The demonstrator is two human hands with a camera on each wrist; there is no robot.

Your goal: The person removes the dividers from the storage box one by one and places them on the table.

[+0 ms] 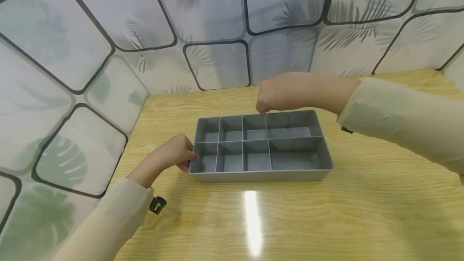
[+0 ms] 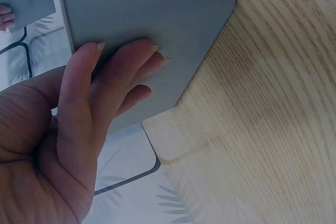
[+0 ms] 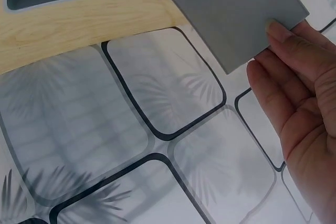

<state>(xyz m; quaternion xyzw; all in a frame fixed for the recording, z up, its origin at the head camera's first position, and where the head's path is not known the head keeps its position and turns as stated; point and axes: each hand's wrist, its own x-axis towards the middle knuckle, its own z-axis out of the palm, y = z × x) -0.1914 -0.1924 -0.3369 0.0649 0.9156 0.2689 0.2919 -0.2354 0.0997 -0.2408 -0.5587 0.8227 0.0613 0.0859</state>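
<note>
Dividers [image 1: 308, 145] already section the tray [image 1: 259, 177]; the left hand [image 1: 177, 151] pinches its nine-o'clock wall, while the right hand [image 1: 277, 93], near twelve o'clock, pinches a loose panel [image 3: 236, 17], apparently left to fit.

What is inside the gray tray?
Inside the gray tray, thin dividers show, and the left hand's thumb rests at one end. The near wall and dividers hide strips of the floor.

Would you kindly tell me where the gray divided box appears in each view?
Head: gray divided box just below and right of centre.
Left wrist: outer wall at upper middle, touched by the left hand.
Right wrist: partly visible, top left.
Shared landmark: wooden tabletop.
</note>
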